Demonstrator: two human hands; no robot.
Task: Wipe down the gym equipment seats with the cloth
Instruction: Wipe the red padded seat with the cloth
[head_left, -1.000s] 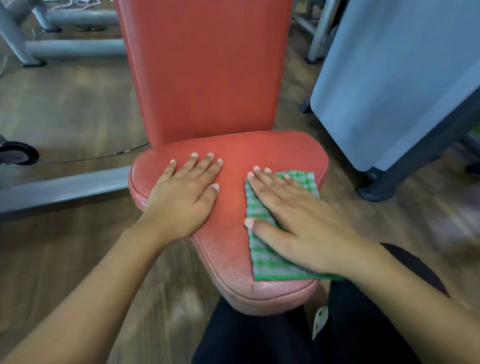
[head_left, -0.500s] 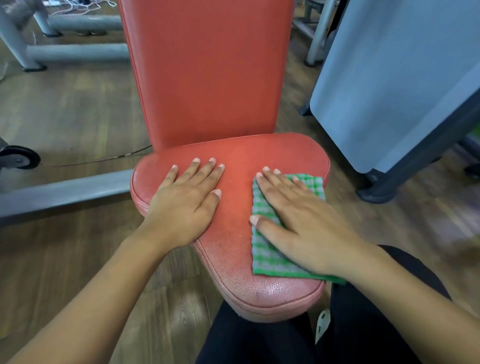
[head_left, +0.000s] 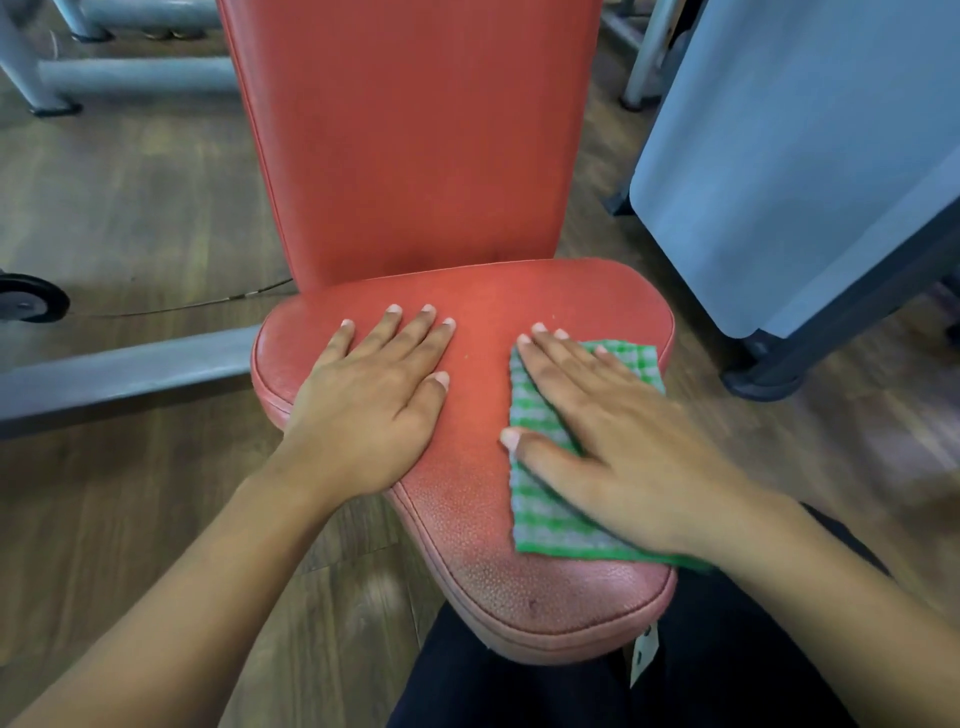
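Soft even daylight, wide-angle edge bending, slight motion blur.

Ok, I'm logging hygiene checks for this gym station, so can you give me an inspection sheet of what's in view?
Surface: red padded seat, grainy texture; red backrest upright behind it.
Job's things: green checked cloth flat on the seat's right side.
Clutter: nothing seen on the seat; a white tag hangs under its front edge.
Hands: left hand flat on bare seat; right hand flat on the cloth, fingers straight.
Cables: thin cable along the floor at left.
Surroundings: wooden floor, grey frame beam, black wheel, blue-grey panel at right.
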